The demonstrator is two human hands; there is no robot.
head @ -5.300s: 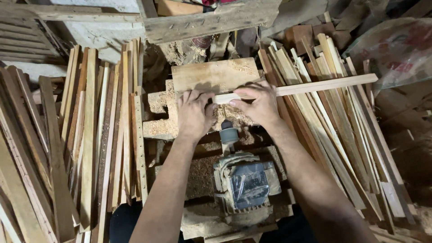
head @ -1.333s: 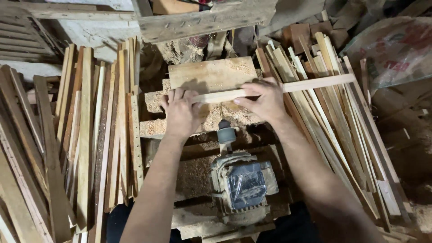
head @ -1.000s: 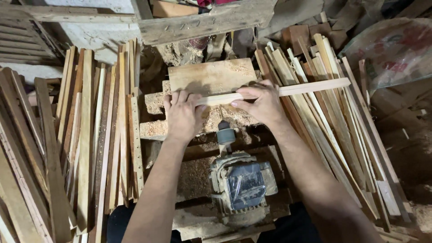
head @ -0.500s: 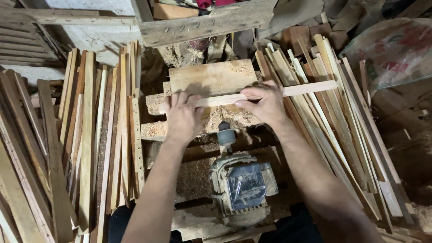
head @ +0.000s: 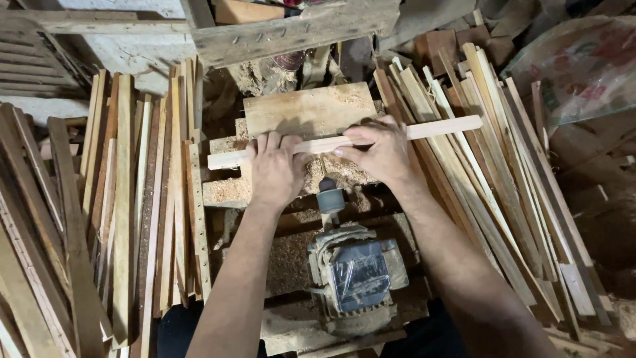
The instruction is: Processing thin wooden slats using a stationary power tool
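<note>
Pressing a pale wooden strip (head: 344,141) flat with both hands, centre of frame. Strip runs left to right, slightly raised at its right end, which overhangs the stack at the right.

Left hand (head: 275,169): palm down, fingers laid over the strip near its left end, grip closed on it from above.

Right hand (head: 377,149): fingers curled over the strip just right of centre, thumb on the near side, grip closed on it.

Under the strip: a sawdust-covered wooden tabletop (head: 225,192), with a flat board (head: 308,109) lying just behind the strip, toward the top of frame. Loose sawdust sits between my hands.

Just below the strip, between my wrists: a small dark spindle head (head: 329,197) standing up from a grey motor (head: 354,275) at lower centre. Whether the strip touches the spindle I cannot tell.

Left of frame: a stack of long slats (head: 126,199) lying lengthwise, mixed light and dark wood. Right of frame: a second stack (head: 503,192), fanned out at an angle. Upper right: a sack (head: 583,73). Top centre: a rough beam (head: 298,30).
</note>
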